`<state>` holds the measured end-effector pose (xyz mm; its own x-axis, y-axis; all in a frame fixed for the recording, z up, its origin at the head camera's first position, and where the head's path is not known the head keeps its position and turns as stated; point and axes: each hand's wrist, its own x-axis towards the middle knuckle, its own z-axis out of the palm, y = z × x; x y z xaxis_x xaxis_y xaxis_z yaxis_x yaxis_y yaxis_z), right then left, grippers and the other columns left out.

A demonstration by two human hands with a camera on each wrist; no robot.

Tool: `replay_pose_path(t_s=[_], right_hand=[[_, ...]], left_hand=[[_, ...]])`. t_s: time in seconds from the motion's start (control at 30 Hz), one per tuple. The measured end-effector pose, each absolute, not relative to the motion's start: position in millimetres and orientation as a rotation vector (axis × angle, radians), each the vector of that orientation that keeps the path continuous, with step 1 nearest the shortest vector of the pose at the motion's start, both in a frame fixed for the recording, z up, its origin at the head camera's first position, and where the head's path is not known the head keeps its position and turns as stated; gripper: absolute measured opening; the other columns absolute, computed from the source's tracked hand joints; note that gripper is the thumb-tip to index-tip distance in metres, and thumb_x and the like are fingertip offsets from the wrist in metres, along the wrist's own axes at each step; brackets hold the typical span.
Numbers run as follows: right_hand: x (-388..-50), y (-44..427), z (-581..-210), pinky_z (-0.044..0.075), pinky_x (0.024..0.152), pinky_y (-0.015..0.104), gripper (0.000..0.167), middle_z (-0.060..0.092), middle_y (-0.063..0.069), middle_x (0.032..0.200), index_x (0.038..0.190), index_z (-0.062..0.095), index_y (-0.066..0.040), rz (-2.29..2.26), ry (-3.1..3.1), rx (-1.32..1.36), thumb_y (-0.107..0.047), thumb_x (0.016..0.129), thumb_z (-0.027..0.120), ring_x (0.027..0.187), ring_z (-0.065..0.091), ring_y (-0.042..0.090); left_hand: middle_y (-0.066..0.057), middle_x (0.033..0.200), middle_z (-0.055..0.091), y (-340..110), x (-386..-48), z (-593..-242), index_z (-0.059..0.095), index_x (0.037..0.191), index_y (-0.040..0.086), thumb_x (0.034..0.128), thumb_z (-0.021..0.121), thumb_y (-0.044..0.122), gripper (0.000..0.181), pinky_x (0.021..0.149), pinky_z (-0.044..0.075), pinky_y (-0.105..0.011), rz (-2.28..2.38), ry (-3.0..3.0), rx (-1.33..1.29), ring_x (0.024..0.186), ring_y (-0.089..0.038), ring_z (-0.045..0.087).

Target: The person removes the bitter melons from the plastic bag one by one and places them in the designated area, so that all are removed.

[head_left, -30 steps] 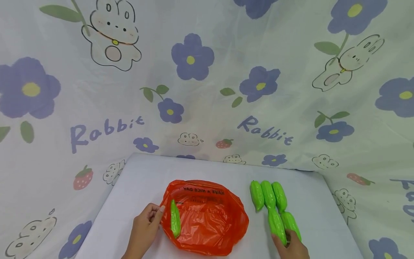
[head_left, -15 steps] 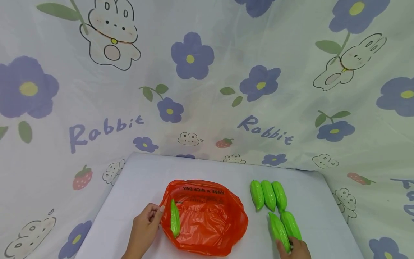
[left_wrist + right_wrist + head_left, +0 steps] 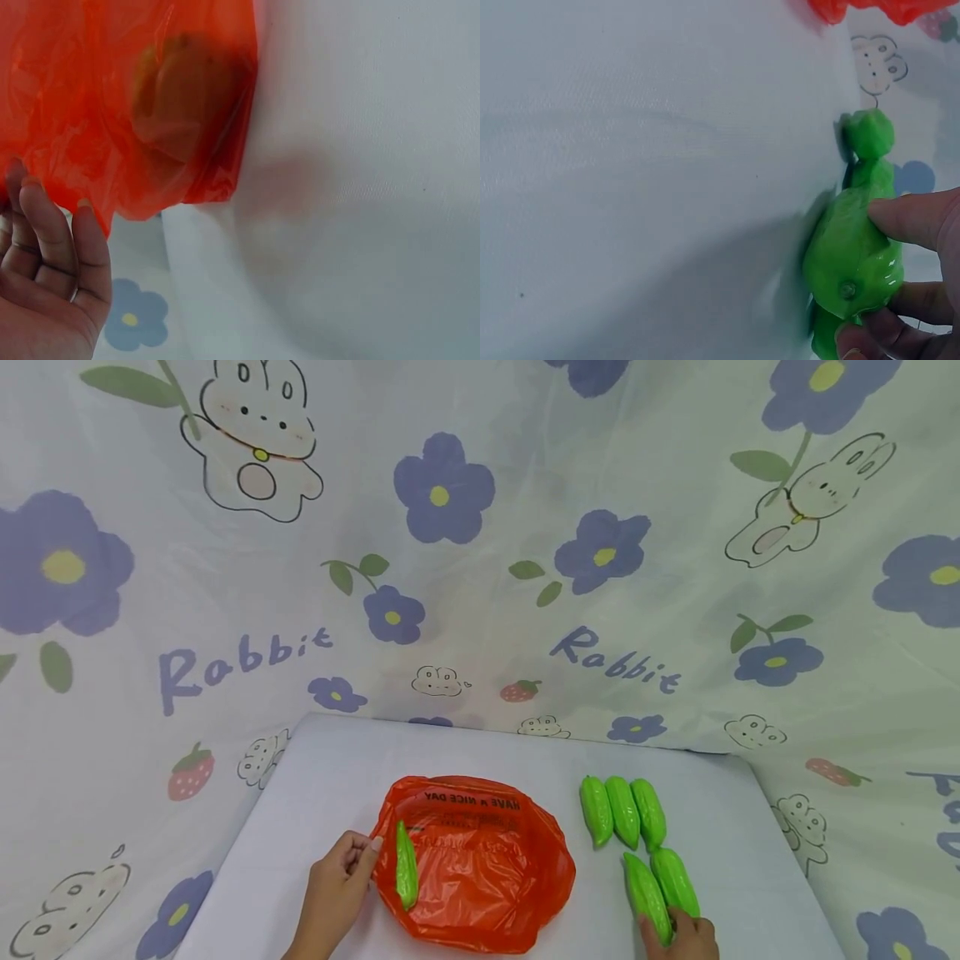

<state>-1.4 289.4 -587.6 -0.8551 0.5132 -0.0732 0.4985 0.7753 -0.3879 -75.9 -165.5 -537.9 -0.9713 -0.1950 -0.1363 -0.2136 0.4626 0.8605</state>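
Observation:
My left hand [image 3: 337, 881] pinches the left rim of a red plastic bag [image 3: 480, 893], which lies wide open on the table. One bright green bitter gourd [image 3: 407, 868] rests inside the bag along its left side. In the left wrist view, it shows dimly through the bag's red film [image 3: 67, 90]. Right of the bag, my right hand [image 3: 681, 935] grips the near end of another bitter gourd [image 3: 647, 893], thumb on one side and fingers on the other. Close along its right lies one more gourd [image 3: 675, 881]. The right wrist view shows the held gourd [image 3: 844, 251] end-on.
Three bitter gourds [image 3: 621, 812] lie side by side farther back on the right. The white table [image 3: 330, 777] meets a patterned cloth [image 3: 480, 610] with rabbits and flowers at its back and sides.
My right hand has drawn its gourd slightly toward me, so its tip now lies apart from the middle gourd of the back row. The left hand and bag have hardly moved.

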Motion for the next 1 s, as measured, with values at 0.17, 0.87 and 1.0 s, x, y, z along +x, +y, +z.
replay_pose_path(t_s=[0.17,0.87,1.0], right_hand=[[-1.7,288.2,-590.3,0.051,0.068,0.049,0.061,0.051,0.034,0.098,0.114,0.059,0.02,0.653,-2.89,-0.81,-0.029,0.085,0.081,0.085,0.06,0.044],[-4.1,284.6,-589.0,0.048,0.061,0.041,0.057,0.047,0.033,0.101,0.112,0.055,0.017,0.68,-2.858,-0.844,-0.026,0.084,0.081,0.079,0.058,0.038],[-4.0,284.9,-589.1,0.049,0.06,0.041,0.058,0.045,0.035,0.103,0.112,0.053,0.017,0.685,-2.851,-0.845,-0.026,0.084,0.081,0.078,0.058,0.039]], left_hand=[[-0.003,0.073,0.058,-165.6,-75.9,-539.8,0.062,0.1,0.01,0.1072,0.064,0.029,0.02,0.053,0.049,-0.025,1.581,2.664,-0.379,0.063,-0.017,0.055],[-0.004,0.074,0.059,-165.2,-77.6,-541.7,0.062,0.101,0.011,0.1068,0.064,0.028,0.018,0.054,0.049,-0.025,1.589,2.65,-0.387,0.064,-0.018,0.056],[-0.003,0.074,0.058,-165.7,-77.4,-541.4,0.062,0.101,0.011,0.1069,0.064,0.031,0.02,0.054,0.049,-0.025,1.577,2.656,-0.384,0.064,-0.018,0.055]])
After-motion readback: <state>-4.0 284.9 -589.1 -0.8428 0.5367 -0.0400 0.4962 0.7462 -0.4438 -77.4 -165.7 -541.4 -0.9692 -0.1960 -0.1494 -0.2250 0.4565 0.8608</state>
